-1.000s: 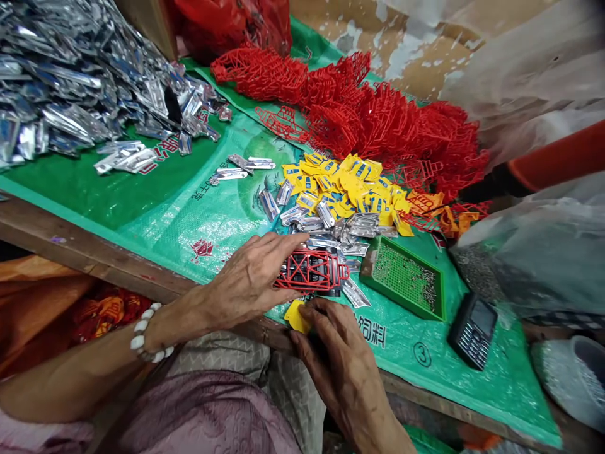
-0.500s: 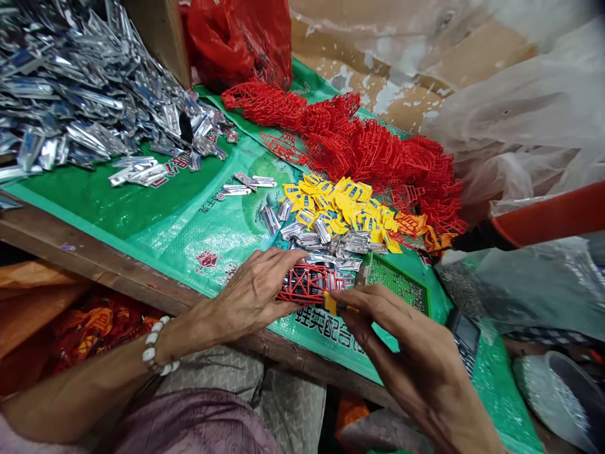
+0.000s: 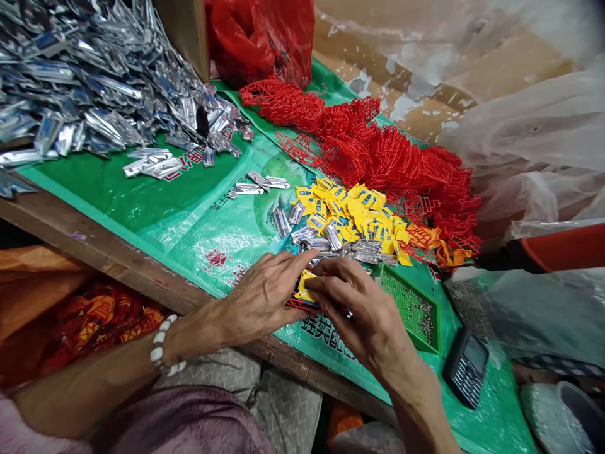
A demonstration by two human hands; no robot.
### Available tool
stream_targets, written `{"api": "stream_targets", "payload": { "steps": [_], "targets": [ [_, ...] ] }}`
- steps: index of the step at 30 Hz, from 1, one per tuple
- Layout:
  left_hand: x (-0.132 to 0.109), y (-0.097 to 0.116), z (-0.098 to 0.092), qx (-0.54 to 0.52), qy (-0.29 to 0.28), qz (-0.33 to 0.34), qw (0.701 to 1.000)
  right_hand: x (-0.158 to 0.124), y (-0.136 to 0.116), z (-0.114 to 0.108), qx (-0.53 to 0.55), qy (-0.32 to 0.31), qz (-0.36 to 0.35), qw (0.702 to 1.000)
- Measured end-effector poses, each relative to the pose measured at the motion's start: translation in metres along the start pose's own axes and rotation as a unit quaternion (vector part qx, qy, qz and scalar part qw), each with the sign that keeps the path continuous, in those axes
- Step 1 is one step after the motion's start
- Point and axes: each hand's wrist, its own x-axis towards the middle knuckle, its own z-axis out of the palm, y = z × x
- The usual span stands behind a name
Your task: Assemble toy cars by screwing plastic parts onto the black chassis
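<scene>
My left hand (image 3: pixel 262 290), with a white bead bracelet (image 3: pixel 159 345) at the wrist, curls around a red plastic lattice frame (image 3: pixel 301 305) near the table's front edge. Most of this frame is hidden under both hands. On top of it lies a yellow plastic piece (image 3: pixel 305 285), pinched by the fingertips of my right hand (image 3: pixel 363 309). Just beyond the hands are loose silver pieces (image 3: pixel 333 236) and a heap of yellow pieces (image 3: pixel 363 205). To the right of my right hand stands a green tray (image 3: pixel 439 315) holding small metal parts.
A long pile of red lattice parts (image 3: pixel 378 157) runs along the back. A big heap of silver pieces (image 3: pixel 85 82) fills the far left, near a red bag (image 3: pixel 265 38). A keypad phone (image 3: pixel 467 369) and a red-and-black tool (image 3: pixel 562 249) are at the right.
My right hand has moved left and closed over the red frame, bringing the yellow piece onto it. My left hand keeps its hold. The view has shifted slightly.
</scene>
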Motion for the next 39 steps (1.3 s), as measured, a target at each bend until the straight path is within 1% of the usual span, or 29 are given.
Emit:
{"api": "stream_targets", "payload": {
  "steps": [3,5,9,12,15,22,27,31,34,39],
  "targets": [
    [0.0,-0.001,0.001,0.007,0.0,0.002,1.0,-0.009,-0.002,0.005,-0.022,0.006,0.007,1.0],
    [0.0,-0.001,0.001,0.009,-0.001,0.0,1.0,-0.011,0.0,0.007,-0.019,0.016,-0.002,1.0],
    [0.001,0.0,0.0,0.013,-0.006,0.0,1.0,-0.01,0.008,0.007,0.034,0.048,-0.01,0.998],
    [0.002,0.0,-0.003,0.016,-0.01,0.005,1.0,-0.008,0.014,0.004,0.073,0.054,-0.009,0.996],
    [0.002,0.0,-0.004,0.017,-0.016,0.002,1.0,-0.008,0.018,0.001,0.08,0.057,-0.009,0.995],
    [0.002,0.0,-0.002,0.001,-0.015,-0.006,1.0,-0.007,0.023,0.001,0.105,0.041,0.008,0.994],
    [0.002,0.001,0.0,-0.007,-0.013,-0.009,1.0,-0.006,0.023,0.004,0.115,0.06,0.017,0.991],
    [0.002,0.002,0.0,-0.012,-0.002,-0.006,1.0,-0.004,0.021,0.005,0.11,0.072,0.005,0.991],
    [0.003,0.002,0.0,-0.011,-0.003,-0.014,1.0,-0.002,0.019,0.004,0.102,0.059,0.006,0.993],
    [0.002,0.003,0.001,-0.014,-0.002,-0.012,1.0,-0.001,0.018,0.002,0.111,0.042,0.042,0.992]
  ]
}}
